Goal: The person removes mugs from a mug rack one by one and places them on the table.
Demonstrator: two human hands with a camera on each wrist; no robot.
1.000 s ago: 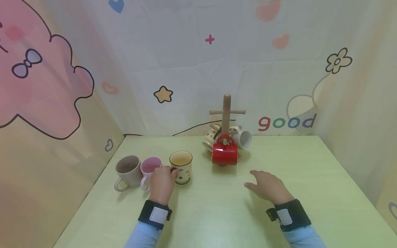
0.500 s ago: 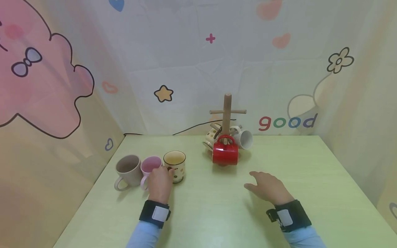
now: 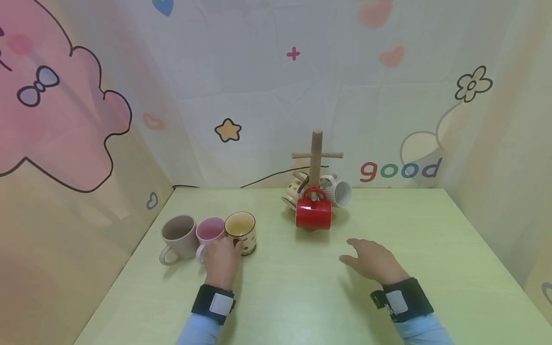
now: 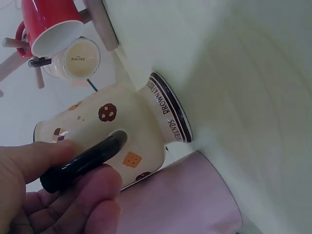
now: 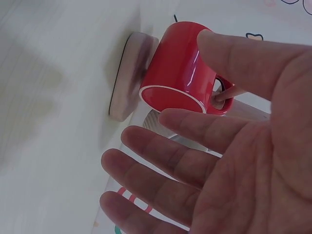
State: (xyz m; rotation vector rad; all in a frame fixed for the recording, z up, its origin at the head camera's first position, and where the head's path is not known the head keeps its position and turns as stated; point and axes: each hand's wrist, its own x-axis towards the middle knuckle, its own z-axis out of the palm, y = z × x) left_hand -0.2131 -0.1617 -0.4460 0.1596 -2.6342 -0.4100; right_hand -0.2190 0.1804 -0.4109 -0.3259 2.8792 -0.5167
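My left hand (image 3: 222, 261) pinches the black handle (image 4: 87, 161) of a cream mug (image 3: 247, 239) with cookie prints, thumb on one side and fingers on the other. The mug is roughly upright at the table, right beside a pink mug (image 3: 211, 228); whether its base fully rests there I cannot tell. Left of the pink mug stands a grey-beige mug (image 3: 178, 237). My right hand (image 3: 375, 258) hovers over the table with spread, relaxed fingers (image 5: 146, 185), holding nothing. Nearest to it is a red mug (image 3: 313, 214) hanging by its handle on the wooden mug rack (image 3: 316, 148).
On the rack's low pegs also hang a white ribbed mug (image 3: 340, 193) and a cream printed mug (image 3: 293, 189), partly hidden behind the red one. Two upper pegs stick out sideways. A printed curtain (image 3: 258, 72) closes off the back of the pale green table (image 3: 293, 297).
My left hand has brought the cream mug leftward, up against the pink mug, and lowered slightly. The right hand stays where it was.
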